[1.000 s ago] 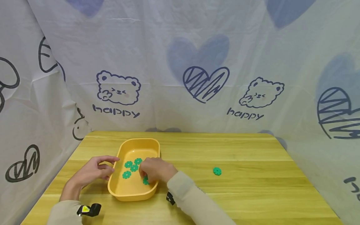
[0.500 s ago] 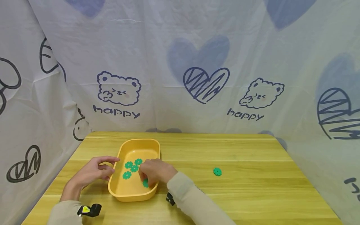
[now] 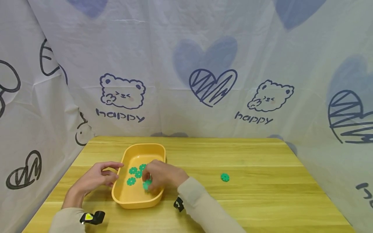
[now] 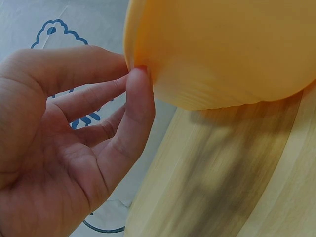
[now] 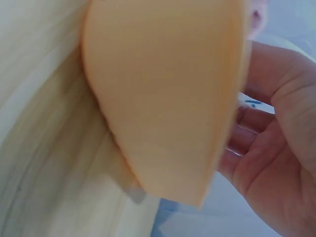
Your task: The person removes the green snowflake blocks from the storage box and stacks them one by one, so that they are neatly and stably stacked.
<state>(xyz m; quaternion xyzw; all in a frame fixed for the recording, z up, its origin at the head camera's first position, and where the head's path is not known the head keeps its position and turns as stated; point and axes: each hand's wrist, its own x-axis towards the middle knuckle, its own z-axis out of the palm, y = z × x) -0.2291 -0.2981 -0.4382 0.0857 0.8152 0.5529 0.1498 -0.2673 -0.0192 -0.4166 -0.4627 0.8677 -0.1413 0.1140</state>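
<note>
A yellow tray (image 3: 137, 202) rests on the wooden table, with several green notched building discs (image 3: 131, 181) lying flat on its floor. My left hand (image 3: 94, 176) is at the tray's left side. In the left wrist view its curved index finger and thumb meet the tray's rim and outer wall (image 4: 222, 54). Inside the tray, my right hand (image 3: 160, 174) pinches one green disc (image 3: 147, 184), slightly blurred. From the right wrist view the tray's side wall (image 5: 163, 98) hides the fingertips and the disc, while the palm (image 5: 271, 163) shows beyond the rim.
Another green disc (image 3: 225, 177), perhaps stacked, lies on the table (image 3: 262, 194) to the right of the tray. A white cloth (image 3: 180, 113) printed with bears and hearts hangs behind the table and at both sides.
My right hand has shifted its fingers and raised the green disc slightly up and left from the tray's lower right. The left hand and tray stay in place.
</note>
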